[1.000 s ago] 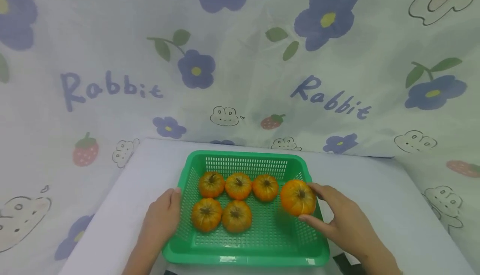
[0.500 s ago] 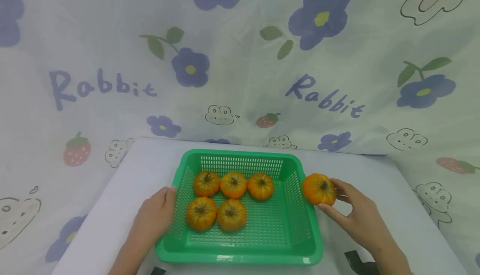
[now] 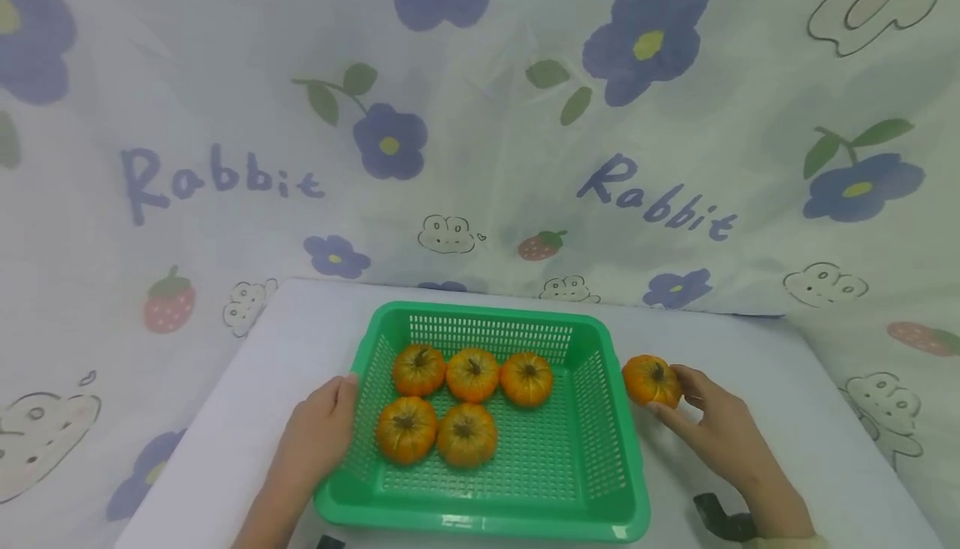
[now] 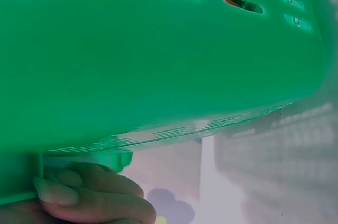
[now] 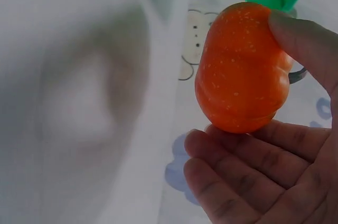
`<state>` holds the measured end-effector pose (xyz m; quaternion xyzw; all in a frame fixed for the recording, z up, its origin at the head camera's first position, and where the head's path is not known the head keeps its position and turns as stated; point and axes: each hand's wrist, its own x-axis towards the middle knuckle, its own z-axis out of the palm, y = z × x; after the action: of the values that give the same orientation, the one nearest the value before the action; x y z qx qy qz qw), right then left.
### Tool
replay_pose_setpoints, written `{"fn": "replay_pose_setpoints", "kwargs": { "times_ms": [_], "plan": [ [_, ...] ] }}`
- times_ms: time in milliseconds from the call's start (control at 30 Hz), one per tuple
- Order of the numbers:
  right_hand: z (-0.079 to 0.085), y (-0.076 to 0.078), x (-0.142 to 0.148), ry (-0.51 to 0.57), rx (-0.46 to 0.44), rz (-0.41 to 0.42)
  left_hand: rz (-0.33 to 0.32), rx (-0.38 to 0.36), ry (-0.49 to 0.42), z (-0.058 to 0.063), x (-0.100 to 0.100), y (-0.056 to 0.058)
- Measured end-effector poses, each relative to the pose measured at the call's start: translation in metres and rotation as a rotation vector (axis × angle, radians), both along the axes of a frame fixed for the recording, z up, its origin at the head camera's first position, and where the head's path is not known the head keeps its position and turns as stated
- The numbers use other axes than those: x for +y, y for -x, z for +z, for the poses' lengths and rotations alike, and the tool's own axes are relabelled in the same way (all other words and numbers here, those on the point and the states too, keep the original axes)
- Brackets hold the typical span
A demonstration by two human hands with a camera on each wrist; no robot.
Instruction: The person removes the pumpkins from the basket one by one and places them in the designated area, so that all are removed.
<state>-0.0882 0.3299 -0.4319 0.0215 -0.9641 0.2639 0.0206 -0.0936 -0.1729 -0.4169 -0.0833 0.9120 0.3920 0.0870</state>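
A green plastic basket (image 3: 480, 522) with slotted walls holds several small orange pumpkins (image 3: 473, 374), three along the back and two in front of them. My left hand (image 3: 318, 428) grips the basket's left rim; in the left wrist view its fingers (image 4: 100, 197) curl under the rim. Just outside the right wall, my right hand (image 3: 712, 428) pinches another small pumpkin (image 3: 651, 381), thumb on one side and fingertips on the other. In the right wrist view this pumpkin (image 5: 243, 71) shows its bright orange underside, over the white table, with a dark stem toward the palm.
The white table (image 3: 757, 366) reaches back to a hanging cloth (image 3: 480, 116) printed with flowers, strawberries and rabbits. Black straps lie near both wrists, one (image 3: 723, 520) at the right forearm. The basket's right wall stands close beside the held pumpkin.
The right hand has carried its pumpkin from over the basket's right part, across the rim, and lower on the outer right side. The left hand stays on the left rim.
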Motion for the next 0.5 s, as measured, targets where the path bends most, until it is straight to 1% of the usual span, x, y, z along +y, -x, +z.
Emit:
{"fn": "replay_pose_setpoints", "kwargs": {
  "times_ms": [67,267,500],
  "plan": [
    [-0.005,0.004,0.003,-0.006,-0.010,0.002,0.001,0.015,0.000,-0.001,0.001,0.000],
    [-0.014,0.014,0.009,0.002,-0.033,0.016,0.029,0.005,-0.033,-0.004,0.002,0.000],
    [-0.023,0.023,0.007,0.084,-0.071,0.032,0.034,-0.003,-0.048,-0.004,0.002,0.000]
  ]
}}
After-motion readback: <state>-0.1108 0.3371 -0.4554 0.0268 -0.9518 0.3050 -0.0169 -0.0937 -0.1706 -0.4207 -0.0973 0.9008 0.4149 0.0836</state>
